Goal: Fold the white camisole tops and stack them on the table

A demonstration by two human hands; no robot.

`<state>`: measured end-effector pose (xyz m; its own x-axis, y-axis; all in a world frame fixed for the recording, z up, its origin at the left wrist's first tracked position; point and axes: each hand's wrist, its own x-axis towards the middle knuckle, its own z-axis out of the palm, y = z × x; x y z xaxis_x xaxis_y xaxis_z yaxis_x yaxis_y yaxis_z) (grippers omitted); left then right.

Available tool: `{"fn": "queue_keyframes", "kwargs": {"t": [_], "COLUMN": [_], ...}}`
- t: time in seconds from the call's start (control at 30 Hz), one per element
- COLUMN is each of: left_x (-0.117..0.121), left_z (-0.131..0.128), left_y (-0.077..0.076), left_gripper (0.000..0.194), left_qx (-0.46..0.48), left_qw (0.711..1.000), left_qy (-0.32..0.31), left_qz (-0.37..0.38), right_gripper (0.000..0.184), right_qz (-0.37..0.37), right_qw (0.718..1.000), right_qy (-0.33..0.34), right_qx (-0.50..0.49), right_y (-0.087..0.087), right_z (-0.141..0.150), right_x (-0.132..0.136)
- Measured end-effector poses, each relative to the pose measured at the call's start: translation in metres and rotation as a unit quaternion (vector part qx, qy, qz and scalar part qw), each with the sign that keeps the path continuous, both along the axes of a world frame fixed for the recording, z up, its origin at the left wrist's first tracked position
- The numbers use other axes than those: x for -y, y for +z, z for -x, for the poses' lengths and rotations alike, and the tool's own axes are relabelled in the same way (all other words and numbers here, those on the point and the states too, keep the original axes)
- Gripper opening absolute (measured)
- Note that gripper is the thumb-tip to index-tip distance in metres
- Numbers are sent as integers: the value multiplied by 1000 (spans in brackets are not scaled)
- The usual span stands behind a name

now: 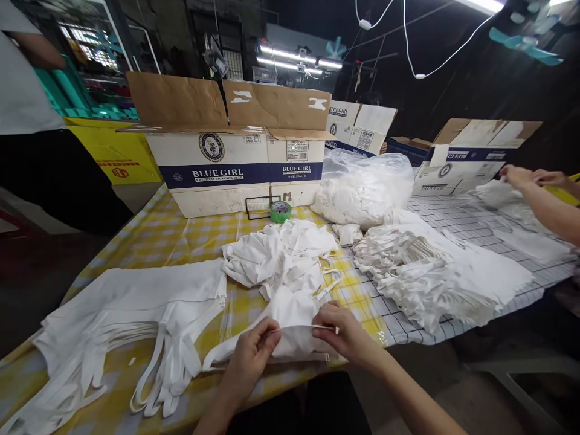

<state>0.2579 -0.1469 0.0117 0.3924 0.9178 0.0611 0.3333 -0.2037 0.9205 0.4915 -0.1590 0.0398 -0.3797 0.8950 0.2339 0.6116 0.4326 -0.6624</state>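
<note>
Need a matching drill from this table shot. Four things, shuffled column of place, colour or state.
1. Roll of tape
2. Plastic bag
3. Left hand
4. Nearest BLUE GIRL carton

A. Pinching the edge of a white fabric piece
B. Clear, with white material inside
C. White with a dark blue band, brown flaps raised
D. Green, in front of a carton

Pairs: 1-D, 2-B, 3-A, 4-C

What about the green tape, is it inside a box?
No, the tape is on the yellow checked cloth, in front of a box.
</note>
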Motion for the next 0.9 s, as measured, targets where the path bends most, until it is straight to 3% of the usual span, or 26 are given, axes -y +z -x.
{"fn": "queue_keyframes", "kwargs": {"t": [0.13, 0.23, 0.33, 0.43, 0.53, 0.63, 0.73, 0.9], "left_x": [-11, -22, -35, -47, -60, -71, -78, -80], "left_z": [4, 10, 24, 41, 50, 49, 47, 45], "left_y": [29, 47, 58, 64, 67, 71, 80, 101], "left_gripper": [22, 21, 17, 18, 24, 25, 22, 24], "left_qx": [14, -14, 3, 96, 179, 207, 224, 154], "left_qw": [998, 998, 994, 974, 951, 949, 956, 974], "left_qy": [-52, -52, -69, -107, -112, -87, -71, -115], "left_qz": [20, 21, 86, 173, 224, 223, 173, 117], "right_gripper": [21, 28, 35, 33, 31, 31, 31, 31], "right_qz": [40, 89, 150, 175, 164, 156, 169, 210], "right_qw": [980, 949, 903, 858, 845, 842, 826, 814], "right_qy": [19, 21, -27, -114, -165, -177, -176, -138], "right_qx": [-192, -302, -403, -469, -481, -486, -508, -524], "right_y": [46, 62, 65, 66, 68, 69, 68, 84], "right_z": [-10, -23, -41, -57, -65, -68, -74, -76], "right_x": [4, 7, 7, -2, -15, -25, -29, -29]}}
